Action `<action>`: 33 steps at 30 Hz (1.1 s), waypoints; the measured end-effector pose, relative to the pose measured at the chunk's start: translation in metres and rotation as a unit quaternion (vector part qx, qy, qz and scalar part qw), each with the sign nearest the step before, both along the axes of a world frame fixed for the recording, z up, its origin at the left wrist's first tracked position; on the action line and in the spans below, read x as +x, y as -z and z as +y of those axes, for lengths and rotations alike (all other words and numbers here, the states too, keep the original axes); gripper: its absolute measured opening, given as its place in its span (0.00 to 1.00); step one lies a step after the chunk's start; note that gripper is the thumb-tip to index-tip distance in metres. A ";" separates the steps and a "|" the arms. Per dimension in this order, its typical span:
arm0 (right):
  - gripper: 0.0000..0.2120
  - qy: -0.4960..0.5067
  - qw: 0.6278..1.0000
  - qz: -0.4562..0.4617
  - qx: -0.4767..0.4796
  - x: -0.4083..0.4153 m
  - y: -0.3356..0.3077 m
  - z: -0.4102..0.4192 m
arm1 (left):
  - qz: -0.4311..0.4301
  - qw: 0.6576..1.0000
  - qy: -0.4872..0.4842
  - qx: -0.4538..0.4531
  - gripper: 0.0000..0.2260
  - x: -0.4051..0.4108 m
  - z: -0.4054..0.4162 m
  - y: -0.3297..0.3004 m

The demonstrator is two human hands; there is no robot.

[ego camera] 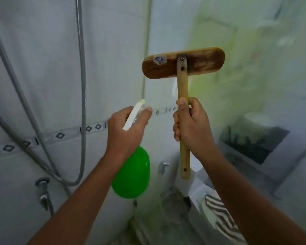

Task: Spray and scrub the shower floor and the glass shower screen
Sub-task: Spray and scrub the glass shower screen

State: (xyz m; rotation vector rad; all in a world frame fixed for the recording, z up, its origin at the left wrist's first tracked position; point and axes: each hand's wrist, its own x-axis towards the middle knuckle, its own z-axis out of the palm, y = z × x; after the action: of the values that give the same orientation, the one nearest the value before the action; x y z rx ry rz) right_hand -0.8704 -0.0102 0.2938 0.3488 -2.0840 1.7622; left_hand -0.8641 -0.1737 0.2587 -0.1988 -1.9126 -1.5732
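1. Wooden brush (183,64) first: its flat head is raised against the glass shower screen (254,71), back of the head facing me, so I cannot see the bristles. I judge they are on or very close to the glass, but contact is not visible from here.

2. I read the step in hand as scrubbing the screen, with spray at the ready. To do it well I would keep the head flat to the glass so the whole face bears evenly, work in overlapping strokes from the top edge of the screen downward, and wet a patch before passing over it. Greenish streaks on the glass look like cleaner or residue; I cannot tell which.

3. My right hand (191,126) is clenched round the brush handle, about midway along it. All 4 fingers are wrapped tight and the thumb (182,103) lies up the shaft, which should steady the head against twisting.

4. My left hand (127,128) grasps the spray bottle (131,174), a green one with a white trigger head (133,114). The fingers are closed about the neck, and one fingertip (147,109) reaches forward beside the nozzle. Whether the trigger is pressed I cannot tell; no mist shows.

5. The bottle sits near the corner where the tiled wall (42,68) meets the screen's left edge, nozzle pointing up and away, left of the brush.

6. The shower floor (148,232) lies at the bottom edge of the view, blurred, with nothing touching it.

7. A shower hose (81,85) hangs on the wall, well apart from both hands.
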 end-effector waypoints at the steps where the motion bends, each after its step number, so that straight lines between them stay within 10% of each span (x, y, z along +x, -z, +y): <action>1: 0.14 0.015 1.000 0.025 -0.002 0.000 -0.029 0.005 | 0.022 1.000 0.012 -0.006 0.20 -0.006 0.006 -0.027; 16: 0.16 0.303 0.932 0.197 0.029 0.075 -0.307 0.064 | 0.089 0.957 0.276 0.025 0.19 -0.041 0.090 -0.264; 33: 0.17 0.492 0.843 0.092 0.196 0.077 -0.327 0.072 | 0.127 0.950 0.284 0.026 0.21 -0.053 0.102 -0.299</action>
State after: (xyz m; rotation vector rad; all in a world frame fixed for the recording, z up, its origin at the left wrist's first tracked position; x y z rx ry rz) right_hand -0.7932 0.0619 0.6213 -0.3954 -1.9039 0.6662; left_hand -0.9172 -0.0716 0.5573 -0.9531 -1.6891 -1.8437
